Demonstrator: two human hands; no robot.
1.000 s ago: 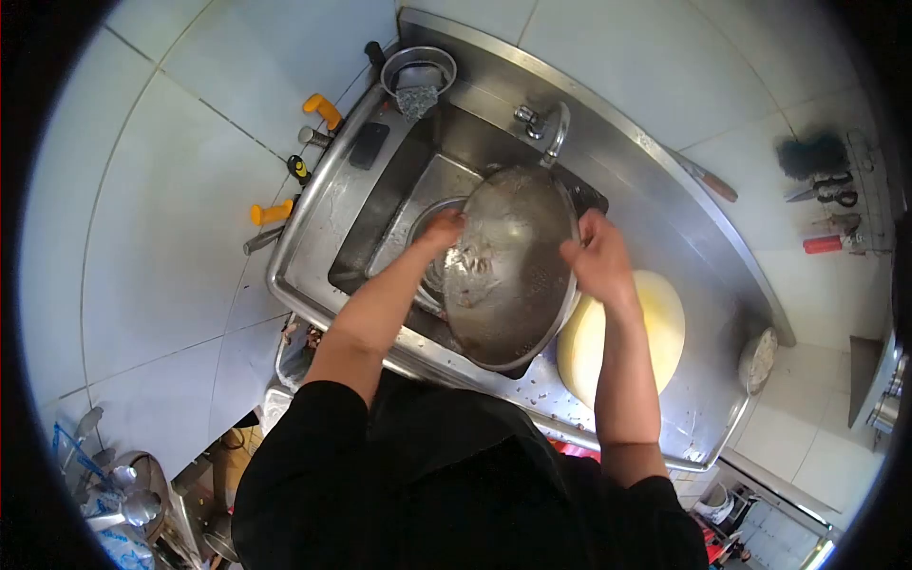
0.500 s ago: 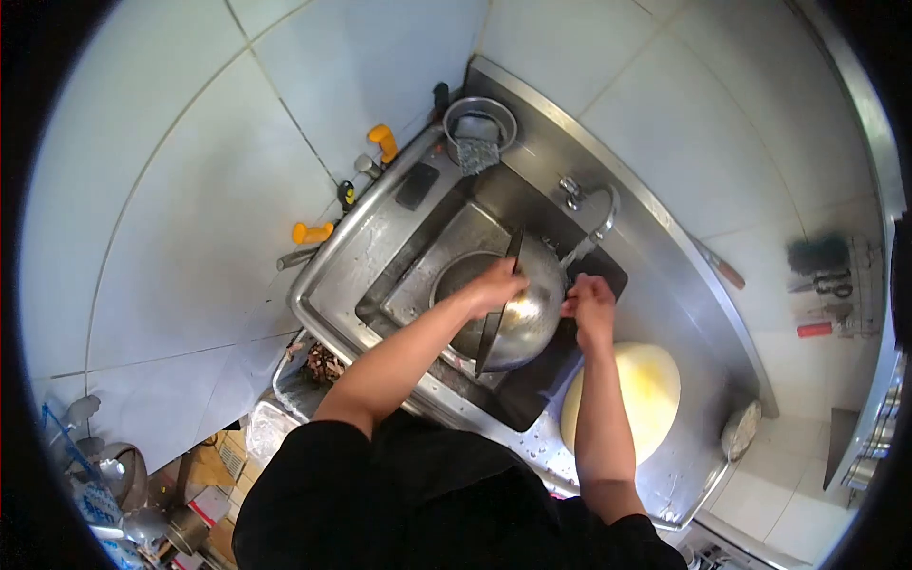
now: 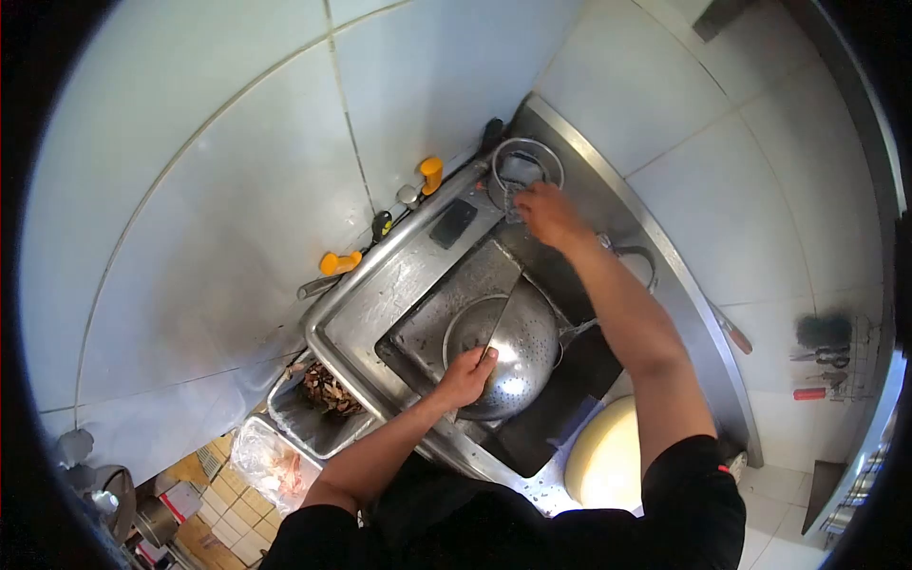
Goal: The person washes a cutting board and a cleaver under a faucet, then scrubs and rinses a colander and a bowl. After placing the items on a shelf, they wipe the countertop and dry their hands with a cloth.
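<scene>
My left hand (image 3: 465, 377) is closed on the rim of a steel colander (image 3: 525, 356), which stands tilted on its side in the sink. Partly behind it sits a round metal bowl (image 3: 459, 332). My right hand (image 3: 551, 217) reaches to the far corner, its fingers bent onto a grey mesh scouring cloth (image 3: 513, 204). That cloth hangs over the edge of a round metal pan (image 3: 559, 163). Water runs from the tap (image 3: 649, 261) onto the colander's side.
A round yellowish board (image 3: 608, 461) lies on the right drainboard. Yellow-handled tools (image 3: 339, 263) stand between the sink and the left wall. A bin of scraps (image 3: 328, 391) and a plastic bag (image 3: 271, 461) are below left. A small rack of tools (image 3: 836, 356) hangs on the right wall.
My right hand has left the colander's right side and moved up to the scouring cloth in the far corner. My left hand has slid lower along the colander's rim. The view has shifted.
</scene>
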